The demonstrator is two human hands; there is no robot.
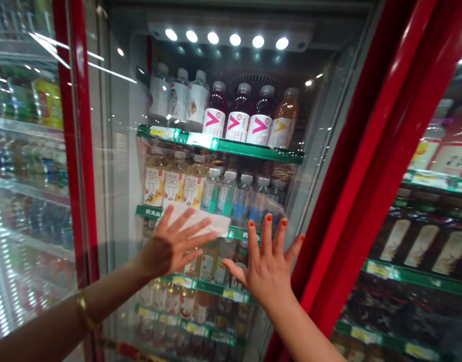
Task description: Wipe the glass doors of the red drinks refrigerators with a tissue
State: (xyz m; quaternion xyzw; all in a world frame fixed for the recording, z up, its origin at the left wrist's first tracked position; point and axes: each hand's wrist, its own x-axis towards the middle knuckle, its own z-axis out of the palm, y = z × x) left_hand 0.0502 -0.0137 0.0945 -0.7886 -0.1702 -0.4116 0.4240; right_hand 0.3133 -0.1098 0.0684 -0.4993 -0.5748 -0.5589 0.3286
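Lining the far left, the shelves of a neighbouring cooler (23,151) hold bottled drinks, with yellow-labelled ones highest. A red door frame (79,151) divides them from the glass door (113,201) at the middle. The left hand (174,241), with a gold bangle (82,310) on its wrist, is spread wide before this door, though contact with the glass cannot be told. Its fingertips overlap a white card (196,221). Inside, a green-edged top shelf (219,146) carries white-labelled bottles (178,95), dark red drinks (238,113) with pink chevrons, and one orange drink (285,118). Amber tea bottles (174,181) and clear water bottles (226,193) stand below. The right hand (266,271), its nails painted orange, is equally spread, just beside the left. Past another red frame (351,166), cream-labelled dark bottles (421,246) fill the cooler at far right.
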